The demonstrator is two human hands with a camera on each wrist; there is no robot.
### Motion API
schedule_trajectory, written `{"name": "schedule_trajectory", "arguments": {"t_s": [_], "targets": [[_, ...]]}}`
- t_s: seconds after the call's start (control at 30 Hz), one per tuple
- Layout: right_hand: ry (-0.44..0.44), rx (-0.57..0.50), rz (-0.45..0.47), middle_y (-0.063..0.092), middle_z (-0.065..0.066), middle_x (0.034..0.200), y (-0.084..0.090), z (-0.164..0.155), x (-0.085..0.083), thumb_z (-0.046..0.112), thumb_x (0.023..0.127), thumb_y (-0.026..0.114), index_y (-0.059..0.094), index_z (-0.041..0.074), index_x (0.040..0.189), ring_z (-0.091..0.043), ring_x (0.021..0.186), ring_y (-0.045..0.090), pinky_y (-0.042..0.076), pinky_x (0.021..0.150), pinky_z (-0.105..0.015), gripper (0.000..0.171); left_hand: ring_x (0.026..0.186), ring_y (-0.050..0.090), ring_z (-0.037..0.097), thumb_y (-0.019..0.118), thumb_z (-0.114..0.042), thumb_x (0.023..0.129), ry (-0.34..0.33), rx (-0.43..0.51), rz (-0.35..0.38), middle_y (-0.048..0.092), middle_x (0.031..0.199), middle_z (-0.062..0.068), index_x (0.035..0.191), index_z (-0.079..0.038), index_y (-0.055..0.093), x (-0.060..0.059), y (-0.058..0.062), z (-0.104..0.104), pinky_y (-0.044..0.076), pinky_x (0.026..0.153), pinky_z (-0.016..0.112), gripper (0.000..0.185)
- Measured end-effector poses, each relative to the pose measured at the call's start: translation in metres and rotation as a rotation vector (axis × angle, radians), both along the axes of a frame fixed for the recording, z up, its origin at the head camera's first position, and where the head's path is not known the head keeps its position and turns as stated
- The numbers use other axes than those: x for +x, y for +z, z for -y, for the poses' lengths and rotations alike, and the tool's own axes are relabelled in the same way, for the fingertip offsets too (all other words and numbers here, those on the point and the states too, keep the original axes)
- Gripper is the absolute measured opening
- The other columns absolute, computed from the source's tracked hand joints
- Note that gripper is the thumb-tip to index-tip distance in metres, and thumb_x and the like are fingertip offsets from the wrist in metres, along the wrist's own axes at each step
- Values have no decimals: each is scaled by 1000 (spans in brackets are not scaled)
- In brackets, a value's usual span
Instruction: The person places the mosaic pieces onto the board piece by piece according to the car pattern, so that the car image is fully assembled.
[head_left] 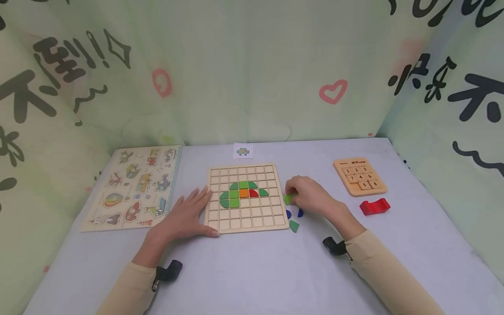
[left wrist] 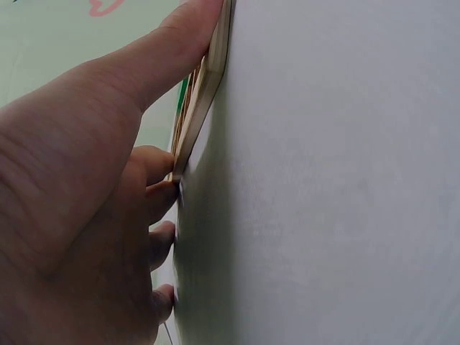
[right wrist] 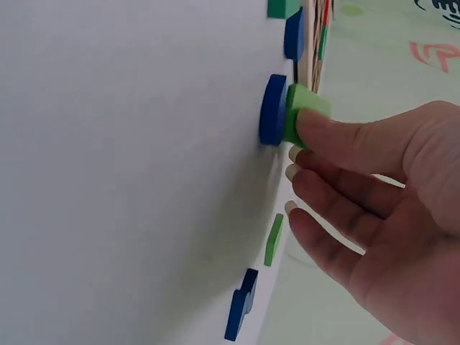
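table [head_left: 252,271] | grid board [head_left: 246,218] | animal puzzle [head_left: 134,188] | number slider [head_left: 360,177] | red block [head_left: 375,206]

animal peg puzzle [head_left: 135,188] far left on tabletop [head_left: 252,271] | number slide puzzle [head_left: 360,176] far right | red block [head_left: 374,206] near it | small card [head_left: 242,151] behind, print unclear

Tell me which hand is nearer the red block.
Right. The right hand sits between the grid board and the red block; the left hand rests at the board's far left edge.
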State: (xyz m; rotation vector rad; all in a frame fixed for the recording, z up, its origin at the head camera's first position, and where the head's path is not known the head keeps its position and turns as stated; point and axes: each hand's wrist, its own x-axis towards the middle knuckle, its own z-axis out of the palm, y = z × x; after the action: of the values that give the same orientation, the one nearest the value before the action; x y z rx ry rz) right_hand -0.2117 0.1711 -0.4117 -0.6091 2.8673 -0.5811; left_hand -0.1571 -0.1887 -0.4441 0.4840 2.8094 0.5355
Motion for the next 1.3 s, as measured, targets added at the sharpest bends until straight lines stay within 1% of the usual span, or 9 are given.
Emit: {"name": "schedule_trajectory", "arguments": {"t_s": [0.17, 0.37, 0.53, 0.7, 0.83, 0.93, 1.07, 1.17, 1.3], "targets": [[-6, -54, -51, 64, -1, 78, 5, 6, 0, -4, 85, 66, 68, 11, 83, -16, 71, 55, 48, 64, -28, 15, 156, 8, 36, 73, -78, 64, 1, -2, 0, 13, 169, 7, 160, -13, 18, 0, -1, 0, 9, 122, 66, 128], [-6, -144, -111, 68, -2, 84, 8, 18, 0, -5, 87, 66, 71, 10, 88, -17, 76, 56, 50, 69, -29, 16, 156, 7, 35, 73, -79, 64, 2, -8, 4, 12, 169, 6, 160, -14, 18, -1, 0, -1, 9, 123, 65, 128], [8, -239, -33, 71, -3, 94, 8, 37, 3, 0, 90, 66, 75, 10, 100, -17, 84, 59, 53, 77, -32, 16, 156, 7, 35, 73, -78, 64, 4, -13, 10, 12, 169, 6, 160, -14, 17, -1, 1, -2, 9, 123, 65, 128], [32, -314, 50, 73, -1, 95, 5, 61, 3, 4, 90, 66, 76, 12, 97, -15, 87, 63, 55, 81, -33, 14, 157, 6, 35, 73, -77, 65, 6, -14, 16, 11, 169, 6, 160, -15, 16, -1, 2, -2, 8, 123, 64, 128], [54, -356, 77, 73, -1, 92, 0, 78, 2, 4, 89, 67, 76, 11, 94, -14, 84, 63, 54, 79, -31, 13, 156, 6, 35, 74, -77, 64, 10, -9, 17, 11, 169, 7, 160, -14, 17, -1, 2, -1, 8, 123, 65, 128], [53, -353, 82, 73, 0, 91, -4, 89, 2, 4, 89, 67, 76, 10, 93, -14, 84, 62, 54, 78, -30, 12, 157, 6, 34, 74, -78, 64, 13, -6, 16, 11, 169, 6, 160, -15, 16, -1, 1, -1, 8, 123, 65, 128], [34, -303, 70, 73, 0, 92, -6, 98, 4, 3, 90, 66, 75, 9, 93, -14, 86, 63, 55, 80, -31, 11, 157, 6, 34, 72, -79, 64, 8, -2, 14, 11, 169, 5, 160, -16, 17, -1, -2, 0, 9, 123, 65, 128], [62, -238, 25, 73, -2, 93, -5, 101, 7, 1, 89, 68, 77, 7, 94, -14, 88, 64, 56, 81, -31, 12, 157, 6, 34, 72, -80, 64, 5, -4, 14, 11, 169, 5, 161, -16, 17, -1, -1, 0, 9, 123, 65, 128], [133, -161, -37, 69, 0, 90, -5, 102, 11, 0, 87, 70, 80, 7, 93, -12, 86, 62, 56, 77, -27, 14, 157, 6, 34, 71, -80, 64, 5, -11, 15, 11, 169, 5, 161, -16, 16, -1, -1, -1, 9, 123, 64, 128]]}}
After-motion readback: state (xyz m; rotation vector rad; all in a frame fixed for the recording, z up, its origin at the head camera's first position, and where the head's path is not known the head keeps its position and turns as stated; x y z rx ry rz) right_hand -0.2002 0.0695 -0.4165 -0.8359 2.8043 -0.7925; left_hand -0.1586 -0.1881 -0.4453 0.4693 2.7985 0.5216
